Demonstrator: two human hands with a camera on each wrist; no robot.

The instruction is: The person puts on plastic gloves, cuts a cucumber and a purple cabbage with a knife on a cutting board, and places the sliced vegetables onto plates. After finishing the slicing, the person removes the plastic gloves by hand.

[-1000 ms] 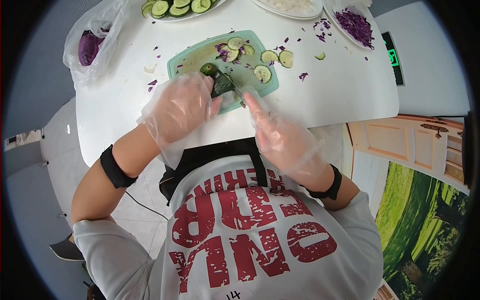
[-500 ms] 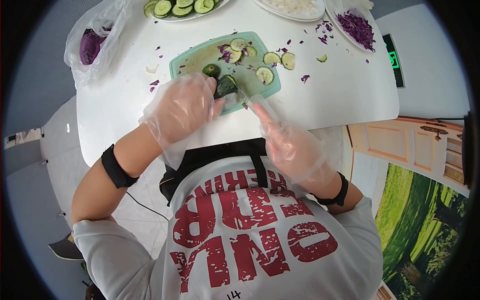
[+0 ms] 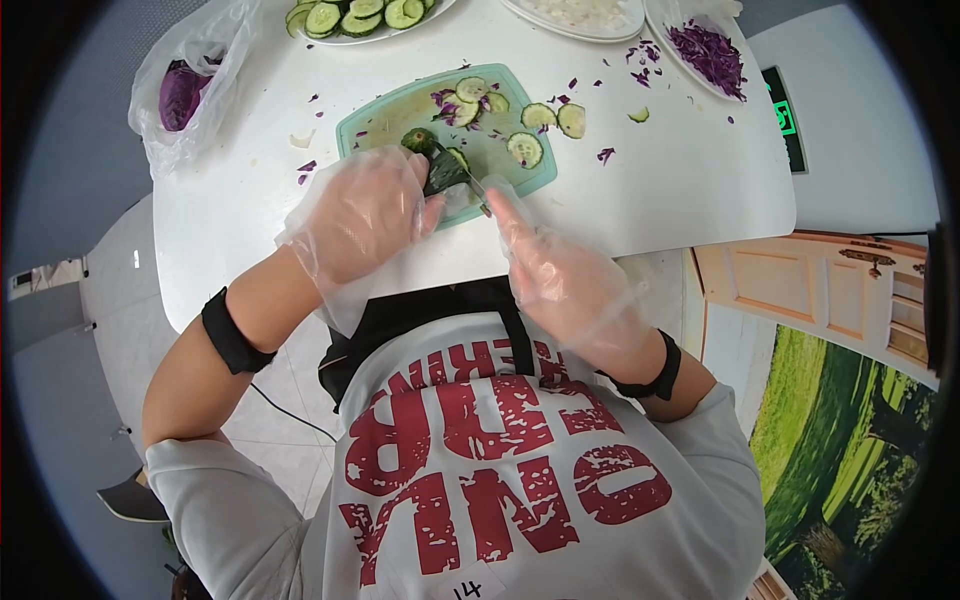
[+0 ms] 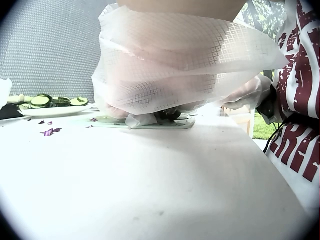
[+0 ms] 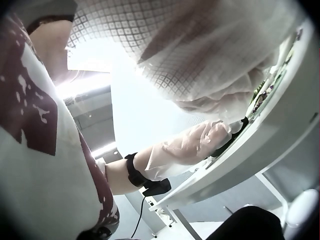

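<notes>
Left fingers [image 3: 412, 172] grip a dark-green cucumber [image 3: 442, 178] with a pale cut edge; right fingers [image 3: 508, 212] hold the knife [image 3: 477, 186]

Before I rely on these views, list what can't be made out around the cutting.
Handle of the thin silver metal knife: head view, hidden by the clear-plastic-gloved right hand.
Full shape of the dark green, glossy-skinned cucumber piece beside the blade: head view, partly covered by the clear-plastic-gloved left hand.
Pale chopped food on the round white plate: head view, cut off by the top edge, too small to identify.
</notes>
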